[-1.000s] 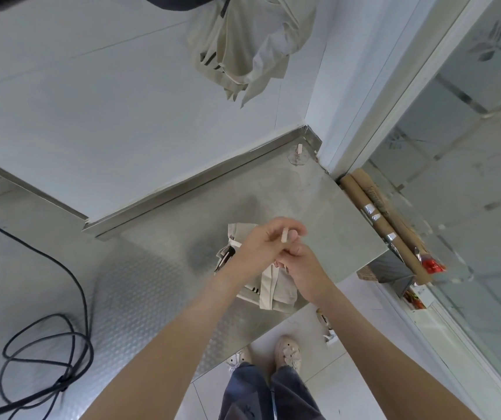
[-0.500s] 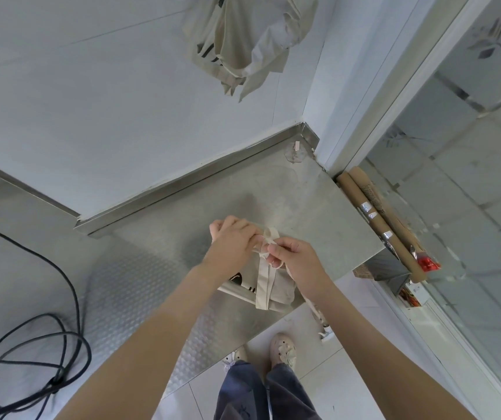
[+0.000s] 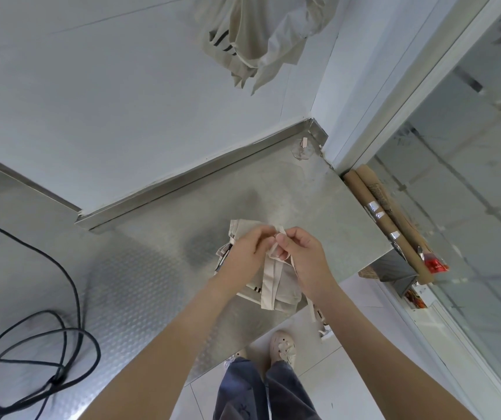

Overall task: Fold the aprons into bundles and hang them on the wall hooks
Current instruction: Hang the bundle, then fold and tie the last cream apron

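The folded apron [image 3: 285, 286] lies near the counter's [image 3: 319, 207] front edge. The left hand [image 3: 249, 250] has joined the right hand [image 3: 303, 256] in pinching its strap [image 3: 269, 283]; they are probably tying the bundle.

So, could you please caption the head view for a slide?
The left hand and right hand pinch the beige strap of a folded cream canvas apron on a steel table.

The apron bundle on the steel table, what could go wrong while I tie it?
The apron bundle lies near the table front edge; a tug could drag it off. The left hand and right hand only pinch the strap, so it may slip and the folds loosen.
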### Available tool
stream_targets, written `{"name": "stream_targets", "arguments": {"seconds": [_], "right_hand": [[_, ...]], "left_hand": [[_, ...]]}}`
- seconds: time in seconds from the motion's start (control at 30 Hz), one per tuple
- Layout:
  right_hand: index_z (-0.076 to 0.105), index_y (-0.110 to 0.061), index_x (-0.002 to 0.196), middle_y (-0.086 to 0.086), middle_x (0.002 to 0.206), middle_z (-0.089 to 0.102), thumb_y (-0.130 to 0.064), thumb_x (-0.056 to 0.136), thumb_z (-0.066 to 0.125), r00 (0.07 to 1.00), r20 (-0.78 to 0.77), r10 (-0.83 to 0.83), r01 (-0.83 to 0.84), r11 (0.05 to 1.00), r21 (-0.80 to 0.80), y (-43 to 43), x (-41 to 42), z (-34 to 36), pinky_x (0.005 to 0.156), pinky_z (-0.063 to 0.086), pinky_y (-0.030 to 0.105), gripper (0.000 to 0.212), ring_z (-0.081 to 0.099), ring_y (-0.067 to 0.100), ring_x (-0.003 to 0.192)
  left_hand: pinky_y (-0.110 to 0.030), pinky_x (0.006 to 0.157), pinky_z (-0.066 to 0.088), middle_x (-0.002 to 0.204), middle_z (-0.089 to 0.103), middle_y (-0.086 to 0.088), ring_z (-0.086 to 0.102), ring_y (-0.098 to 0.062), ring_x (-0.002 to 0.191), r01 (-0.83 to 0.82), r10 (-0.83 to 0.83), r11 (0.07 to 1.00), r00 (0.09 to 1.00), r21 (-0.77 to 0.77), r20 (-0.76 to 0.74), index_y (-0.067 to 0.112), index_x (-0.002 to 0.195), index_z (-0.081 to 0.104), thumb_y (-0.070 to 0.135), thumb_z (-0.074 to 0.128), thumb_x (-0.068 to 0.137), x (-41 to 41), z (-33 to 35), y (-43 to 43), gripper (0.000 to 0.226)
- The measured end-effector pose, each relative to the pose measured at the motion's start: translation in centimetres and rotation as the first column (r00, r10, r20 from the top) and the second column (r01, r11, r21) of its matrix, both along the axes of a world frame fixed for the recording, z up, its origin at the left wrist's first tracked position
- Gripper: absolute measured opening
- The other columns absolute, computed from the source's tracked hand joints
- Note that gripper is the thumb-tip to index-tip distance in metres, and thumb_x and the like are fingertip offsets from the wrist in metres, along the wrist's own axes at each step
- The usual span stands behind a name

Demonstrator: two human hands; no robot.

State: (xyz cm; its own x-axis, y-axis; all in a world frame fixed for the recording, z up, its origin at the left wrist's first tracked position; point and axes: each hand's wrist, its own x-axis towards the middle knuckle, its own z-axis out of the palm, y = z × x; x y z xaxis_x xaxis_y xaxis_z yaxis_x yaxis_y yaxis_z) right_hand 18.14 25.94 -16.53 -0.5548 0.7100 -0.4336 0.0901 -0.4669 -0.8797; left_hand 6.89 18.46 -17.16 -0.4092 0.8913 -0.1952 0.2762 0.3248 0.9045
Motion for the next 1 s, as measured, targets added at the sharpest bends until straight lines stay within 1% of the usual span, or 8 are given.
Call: {"name": "stream_targets", "arguments": {"seconds": [0.1, 0.2, 0.27, 0.4, 0.5, 0.6, 0.83, 1.0], "right_hand": [[0.061, -0.008, 0.076, 0.001, 0.058, 0.056, -0.004, 0.094, 0.054, 0.999, -0.025, 0.037, -0.037, 0.999, 0.003, 0.2, 0.2, 0.0, 0.065, 0.046, 0.023, 0.02, 0.048, 0.011, 0.057], [0.061, -0.008, 0.075, 0.0, 0.057, 0.055, -0.002, 0.095, 0.051, 0.998, -0.022, 0.053, -0.053, 0.999, 0.011, 0.4, 0.4, 0.1, 0.063, 0.045, 0.021, 0.023, 0.048, 0.01, 0.057], [0.06, -0.006, 0.075, 0.0, 0.057, 0.055, -0.002, 0.095, 0.05, 0.997, -0.028, 0.069, -0.069, 0.997, 0.017, 0.5, 0.4, 0.2, 0.061, 0.045, 0.018, 0.023, 0.048, 0.009, 0.057], [0.057, -0.006, 0.072, 0.002, 0.056, 0.055, -0.002, 0.094, 0.051, 0.997, -0.068, 0.047, -0.049, 0.998, -0.03, 0.6, 0.5, 0.1, 0.061, 0.046, 0.018, 0.024, 0.048, 0.011, 0.056], [0.056, -0.004, 0.073, 0.003, 0.058, 0.055, -0.004, 0.093, 0.053, 0.995, -0.075, 0.067, -0.07, 0.997, -0.03, 0.8, 0.7, -0.1, 0.062, 0.046, 0.019, 0.021, 0.049, 0.012, 0.057], [0.057, -0.002, 0.075, 0.003, 0.058, 0.054, -0.004, 0.092, 0.054, 0.992, -0.064, 0.106, -0.108, 0.994, -0.023, 0.8, 0.8, -0.3, 0.062, 0.046, 0.02, 0.017, 0.049, 0.012, 0.058], [0.06, -0.002, 0.077, 0.002, 0.058, 0.055, -0.005, 0.092, 0.055, 0.99, -0.06, 0.131, -0.133, 0.991, -0.018, 0.8, 1.0, -0.2, 0.062, 0.045, 0.019, 0.016, 0.049, 0.01, 0.057], [0.062, -0.007, 0.079, 0.002, 0.057, 0.051, -0.015, 0.084, 0.059, 0.984, -0.135, 0.117, -0.122, 0.992, -0.03, 0.6, 0.9, -0.1, 0.062, 0.039, 0.021, 0.01, 0.043, 0.012, 0.057]], "left_hand": [[-0.005, 0.09, 0.032, 0.106, 0.046, 0.0, 0.045, -0.002, 0.098, 0.009, -0.01, 1.0, 0.997, -0.014, -0.076, 0.011, 0.124, 0.059, 0.008, 0.054, 0.095, -0.6, 0.1, 0.4, 0.03], [-0.011, 0.092, 0.034, 0.109, 0.044, 0.001, 0.041, -0.006, 0.103, 0.076, -0.078, 0.996, 0.996, -0.053, -0.031, 0.009, 0.089, 0.067, 0.01, 0.062, 0.091, -1.1, 0.1, 0.6, 0.005], [-0.003, 0.084, 0.032, 0.108, 0.049, -0.001, 0.043, 0.001, 0.097, 0.089, -0.089, 0.995, 0.996, -0.044, 0.002, 0.008, 0.075, 0.059, 0.01, 0.066, 0.088, -1.4, 0.5, 0.6, 0.015], [-0.004, 0.079, 0.035, 0.098, 0.065, 0.002, 0.054, -0.003, 0.089, 0.09, -0.09, 0.996, 0.996, -0.027, 0.018, 0.012, 0.078, 0.057, 0.013, 0.066, 0.089, -1.5, 1.1, 0.7, 0.014], [-0.013, 0.08, 0.043, 0.094, 0.065, 0.005, 0.057, -0.002, 0.081, 0.071, -0.068, 0.997, 0.982, -0.016, 0.177, 0.02, 0.093, 0.054, 0.01, 0.06, 0.092, -1.6, 1.0, 0.5, 0.013], [-0.01, 0.079, 0.038, 0.096, 0.055, 0.008, 0.049, 0.007, 0.08, 0.208, -0.209, 0.977, 0.978, -0.044, -0.027, 0.023, 0.125, 0.057, 0.012, 0.055, 0.095, -2.1, 0.9, 0.6, 0.031], [-0.014, 0.075, 0.032, 0.093, 0.039, 0.011, 0.041, 0.001, 0.083, 0.241, -0.253, 0.966, 0.957, -0.097, -0.139, 0.021, 0.085, 0.06, 0.024, 0.065, 0.09, -3.3, 1.3, 0.8, 0.008], [-0.006, 0.081, 0.037, 0.108, 0.053, 0.012, 0.05, -0.003, 0.099, 0.222, -0.223, 0.972, 0.975, -0.082, 0.007, 0.017, 0.1, 0.055, 0.015, 0.058, 0.094, -2.9, 1.6, 0.9, 0.007]]}}
